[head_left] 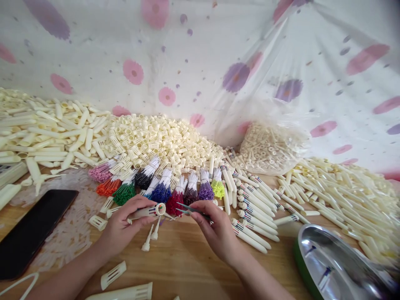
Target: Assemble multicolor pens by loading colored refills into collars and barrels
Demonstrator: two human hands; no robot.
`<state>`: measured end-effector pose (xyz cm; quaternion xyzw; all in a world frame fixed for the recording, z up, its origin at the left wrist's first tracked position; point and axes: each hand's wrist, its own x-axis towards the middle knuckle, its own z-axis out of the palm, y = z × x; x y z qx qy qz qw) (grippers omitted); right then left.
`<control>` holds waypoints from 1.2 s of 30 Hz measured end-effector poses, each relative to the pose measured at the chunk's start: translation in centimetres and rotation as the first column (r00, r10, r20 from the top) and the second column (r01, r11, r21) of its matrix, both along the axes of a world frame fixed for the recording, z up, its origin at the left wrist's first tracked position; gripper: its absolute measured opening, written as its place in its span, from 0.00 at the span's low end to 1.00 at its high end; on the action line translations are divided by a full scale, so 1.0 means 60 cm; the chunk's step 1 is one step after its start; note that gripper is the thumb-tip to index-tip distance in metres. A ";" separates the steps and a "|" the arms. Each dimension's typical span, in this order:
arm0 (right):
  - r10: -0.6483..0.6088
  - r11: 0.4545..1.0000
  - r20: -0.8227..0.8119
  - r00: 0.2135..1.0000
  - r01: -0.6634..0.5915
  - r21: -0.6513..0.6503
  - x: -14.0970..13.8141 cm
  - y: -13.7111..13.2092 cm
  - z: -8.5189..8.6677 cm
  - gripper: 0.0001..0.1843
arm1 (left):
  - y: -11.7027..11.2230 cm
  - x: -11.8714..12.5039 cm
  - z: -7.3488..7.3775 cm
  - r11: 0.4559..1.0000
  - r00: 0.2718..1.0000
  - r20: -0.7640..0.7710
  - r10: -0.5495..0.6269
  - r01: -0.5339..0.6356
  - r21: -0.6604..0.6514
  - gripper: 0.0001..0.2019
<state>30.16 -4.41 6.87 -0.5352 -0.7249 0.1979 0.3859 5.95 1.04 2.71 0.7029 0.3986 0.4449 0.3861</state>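
Observation:
My left hand (123, 223) is closed around a cream multicolour pen barrel (146, 211), its round end turned toward me with small coloured bits inside. In my right hand (218, 231) is a pair of tweezers (198, 210), its tips pointing left, a little apart, and short of the barrel. Behind the tips stands a bundle of red refills (176, 205) with white stems. Similar bundles line up on both sides, among them green refills (124, 194), blue refills (161, 193) and yellow refills (218, 190). Two small cream plungers (148, 241) lie below the barrel.
Heaps of cream slotted sleeves (162, 139) and barrels (56, 129) fill the back. Rows of assembled pens (254, 212) lie right of my hand, near a metal-lined green tray (331, 258). A phone (34, 229) rests at left. A plastic bag (268, 146) holds small white parts.

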 end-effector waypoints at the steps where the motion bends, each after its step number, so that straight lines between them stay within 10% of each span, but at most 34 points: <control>1: 0.015 1.000 0.078 0.997 -0.013 -0.026 0.011 0.002 -0.015 0.05 | 0.001 0.001 0.000 0.999 1.000 0.000 0.031 -0.031 -0.025 0.09; 7: 0.227 0.974 0.409 0.884 -0.211 -0.085 0.046 0.001 -0.060 0.04 | -0.007 0.012 0.001 0.994 0.998 0.065 0.000 0.007 -0.113 0.09; 15: 0.070 0.990 0.717 0.693 -0.138 0.037 0.102 0.088 0.005 0.12 | -0.019 0.026 -0.009 0.981 0.994 0.113 0.014 0.008 -0.195 0.10; 29: 0.438 0.848 0.879 0.189 -0.411 -0.334 0.096 0.189 0.022 0.09 | -0.019 0.031 -0.017 0.942 0.993 0.118 0.013 0.027 -0.336 0.12; 36: 0.435 0.822 0.875 0.215 -0.491 -0.288 0.111 0.188 0.009 0.09 | -0.018 0.081 0.027 0.692 0.882 0.472 -0.005 0.343 -0.635 0.15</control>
